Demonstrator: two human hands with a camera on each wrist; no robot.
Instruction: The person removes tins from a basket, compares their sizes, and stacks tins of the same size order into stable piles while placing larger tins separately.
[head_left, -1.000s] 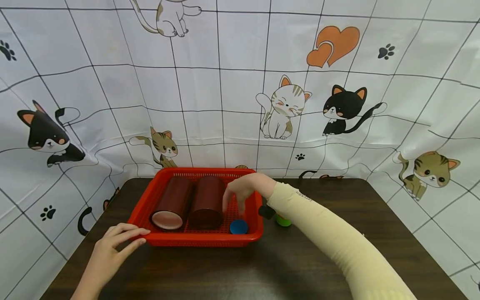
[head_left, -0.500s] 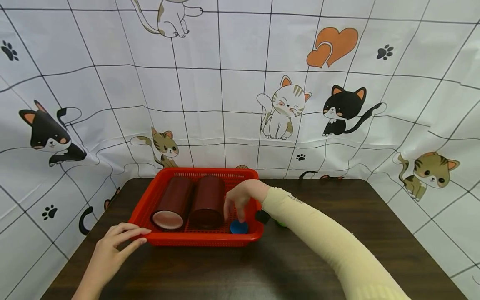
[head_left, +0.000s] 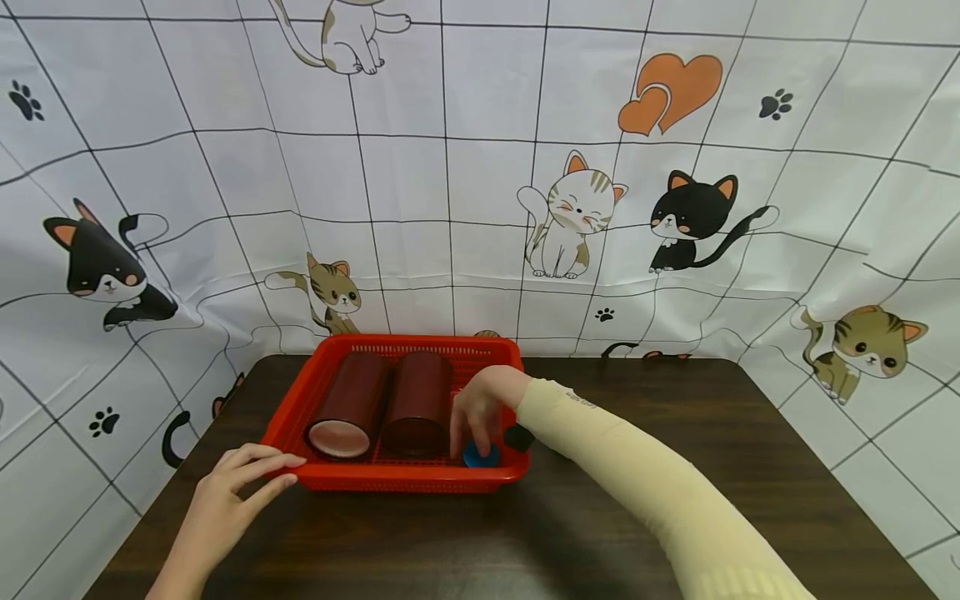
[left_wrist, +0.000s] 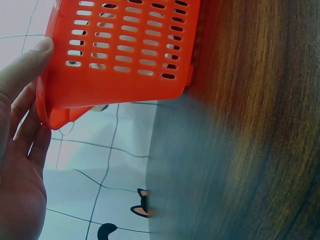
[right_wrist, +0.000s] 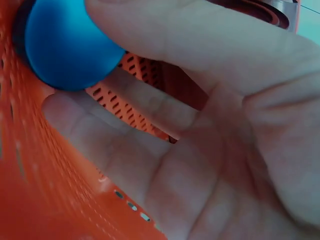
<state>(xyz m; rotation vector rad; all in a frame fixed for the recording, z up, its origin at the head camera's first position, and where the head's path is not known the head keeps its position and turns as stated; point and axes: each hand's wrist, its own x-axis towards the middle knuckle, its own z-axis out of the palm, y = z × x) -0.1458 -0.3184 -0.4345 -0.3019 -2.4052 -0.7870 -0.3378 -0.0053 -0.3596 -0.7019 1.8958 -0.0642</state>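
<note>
A red plastic basket (head_left: 405,481) stands on the dark wooden table. My left hand (head_left: 232,496) holds its near left corner; in the left wrist view the thumb lies on the outside of the rim and the fingers curl behind it. Inside the basket, my right hand (head_left: 480,408) reaches down to a small round blue-topped piece (head_left: 480,457) with a dark side. In the right wrist view the thumb overlaps the edge of the blue top (right_wrist: 70,50), with fingertips right at its lower edge. Two dark red cylinders (head_left: 352,400) lie side by side left of this hand.
Bare dark wooden tabletop (head_left: 675,417) extends right and in front of the basket. A white sheet (head_left: 480,183) with a grid and cartoon cats hangs behind. A black object (head_left: 518,437) shows beside the right wrist.
My right hand has lowered inside the basket to the blue-topped piece and now partly covers it. The green thing beside the basket is now hidden behind my right arm. My left hand stays on the corner.
</note>
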